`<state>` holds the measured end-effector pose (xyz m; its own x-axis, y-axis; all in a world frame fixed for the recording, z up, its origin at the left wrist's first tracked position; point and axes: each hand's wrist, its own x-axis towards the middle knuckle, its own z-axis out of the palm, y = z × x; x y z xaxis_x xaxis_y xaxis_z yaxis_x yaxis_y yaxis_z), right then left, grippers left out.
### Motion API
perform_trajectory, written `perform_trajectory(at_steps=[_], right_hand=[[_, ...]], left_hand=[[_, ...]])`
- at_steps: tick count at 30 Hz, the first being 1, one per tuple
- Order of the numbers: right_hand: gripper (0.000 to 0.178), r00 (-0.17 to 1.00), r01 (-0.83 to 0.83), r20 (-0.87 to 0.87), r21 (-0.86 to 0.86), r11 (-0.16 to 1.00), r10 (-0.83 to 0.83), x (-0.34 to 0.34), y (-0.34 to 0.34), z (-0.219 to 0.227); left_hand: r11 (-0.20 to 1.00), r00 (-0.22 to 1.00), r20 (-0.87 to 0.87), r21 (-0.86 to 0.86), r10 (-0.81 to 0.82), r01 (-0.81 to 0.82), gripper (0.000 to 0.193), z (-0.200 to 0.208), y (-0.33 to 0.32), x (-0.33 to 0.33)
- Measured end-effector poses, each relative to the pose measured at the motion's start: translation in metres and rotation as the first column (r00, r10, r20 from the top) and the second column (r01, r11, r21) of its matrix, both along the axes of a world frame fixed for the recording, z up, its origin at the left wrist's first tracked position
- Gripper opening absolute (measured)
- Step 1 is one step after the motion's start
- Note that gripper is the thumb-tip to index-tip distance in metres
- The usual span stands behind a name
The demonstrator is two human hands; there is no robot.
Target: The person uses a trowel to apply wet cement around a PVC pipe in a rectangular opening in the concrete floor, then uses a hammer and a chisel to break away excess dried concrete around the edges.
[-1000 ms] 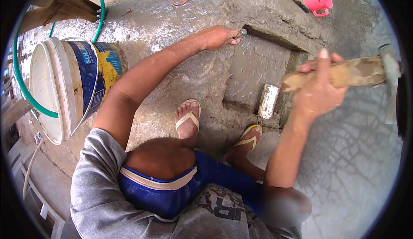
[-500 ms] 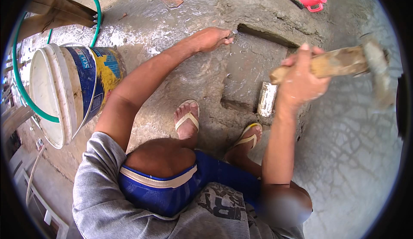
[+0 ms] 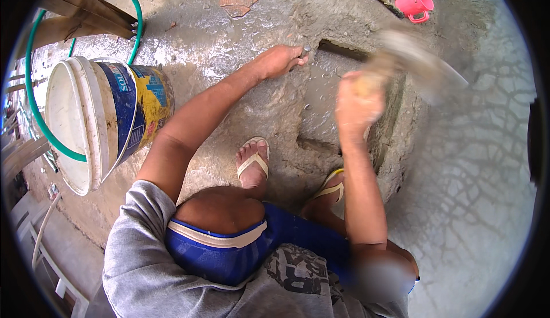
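Note:
My left hand [image 3: 279, 60] is closed around a metal chisel [image 3: 307, 48], of which only the round grey top and a bit of shank show. The chisel stands at the left rim of a shallow rectangular pit [image 3: 327, 95] cut into the wet concrete. My right hand [image 3: 360, 101] grips the wooden handle of a hammer [image 3: 421, 60], raised over the pit's right side. The hammer's head is smeared by motion and apart from the chisel. My right hand and forearm cover part of the pit.
A large paint bucket [image 3: 74, 123] with a green hose [image 3: 34, 106] over it stands at the left, near wooden boards [image 3: 86, 12]. Broken red tile [image 3: 240, 3] lies at the far side; a pink mug [image 3: 415, 2] sits far right. My sandalled feet are just this side of the pit.
My right hand has swung the hammer left, toward the chisel. The white cylinder in the pit's near right corner is now hidden by my right arm. My left hand keeps its grip.

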<state>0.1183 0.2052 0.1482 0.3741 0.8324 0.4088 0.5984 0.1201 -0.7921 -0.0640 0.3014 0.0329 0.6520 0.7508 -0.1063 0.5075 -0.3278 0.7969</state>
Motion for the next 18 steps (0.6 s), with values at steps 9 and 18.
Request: perform_trajectory(at_steps=[9, 18], right_hand=[[0.019, 0.926, -0.313, -0.374, -0.682, 0.662, 0.052, 0.019, 0.002, 0.002], [0.022, 0.797, -0.344, -0.581, -0.662, 0.666, -0.166, 0.023, -0.013, -0.005]], left_hand=[[0.867, 0.839, 0.275, -0.321, 0.470, -0.381, 0.014, -0.031, -0.010, -0.009], [0.919, 0.890, 0.239, -0.177, 0.388, -0.353, 0.019, 0.004, 0.016, -0.009]])
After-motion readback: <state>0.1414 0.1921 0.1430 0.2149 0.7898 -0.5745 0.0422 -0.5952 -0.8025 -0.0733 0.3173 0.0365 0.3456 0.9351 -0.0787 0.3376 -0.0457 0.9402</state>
